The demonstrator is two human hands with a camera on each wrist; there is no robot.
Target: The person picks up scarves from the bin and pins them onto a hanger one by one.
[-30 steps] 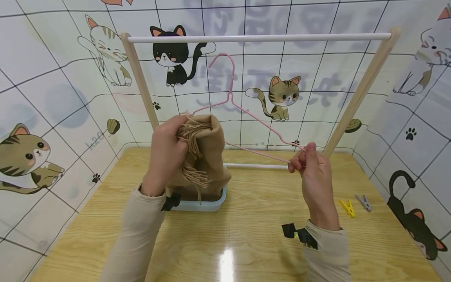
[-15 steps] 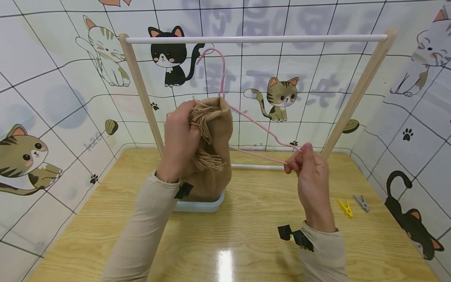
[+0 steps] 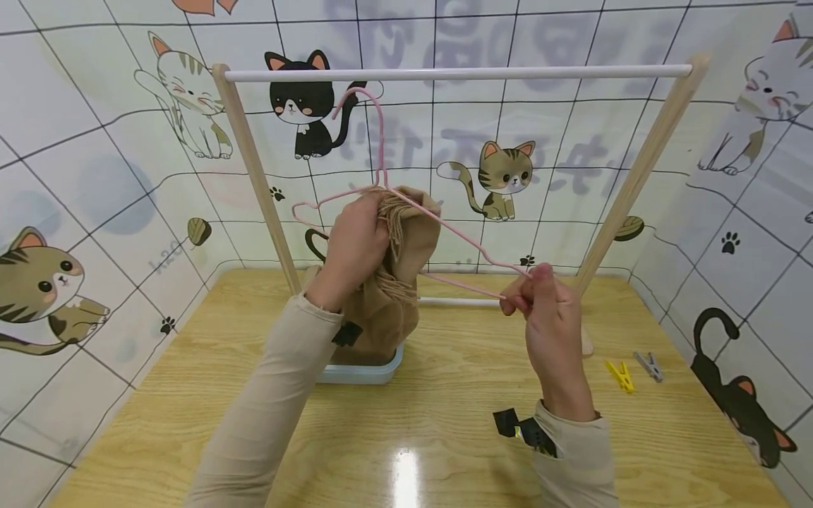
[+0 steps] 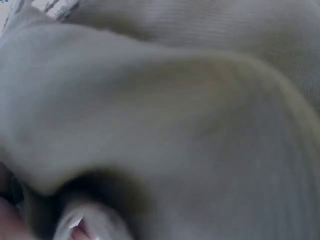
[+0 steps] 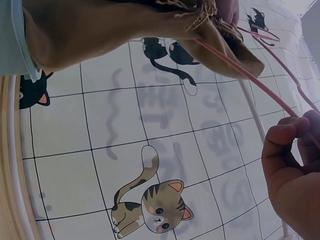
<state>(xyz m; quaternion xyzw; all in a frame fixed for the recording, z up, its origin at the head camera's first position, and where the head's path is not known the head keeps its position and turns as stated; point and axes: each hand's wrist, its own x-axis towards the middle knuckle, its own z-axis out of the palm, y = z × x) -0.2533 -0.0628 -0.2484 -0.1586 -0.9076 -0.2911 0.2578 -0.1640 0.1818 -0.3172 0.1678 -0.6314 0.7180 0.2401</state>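
Note:
My left hand grips the fringed end of a tan scarf, bunched up at the middle of the head view. Its lower part hangs into a light blue basin. With fingers and thumb my right hand pinches the right corner of a pink wire hanger, held upright with its hook below the rack's bar. The hanger's right shoulder crosses in front of the scarf; its bottom bar disappears behind the cloth. Blurred scarf cloth fills most of the left wrist view, hiding the left fingertips.
A rack with a white top bar and wooden posts stands behind the hands. On the table, at the right, lie a yellow clothespin and a grey clothespin. Cat-print walls enclose the table.
My left hand has moved right and first up, then slightly down, bringing the scarf's end toward the hanger's middle. The hanger has shifted left and its left shoulder shows again.

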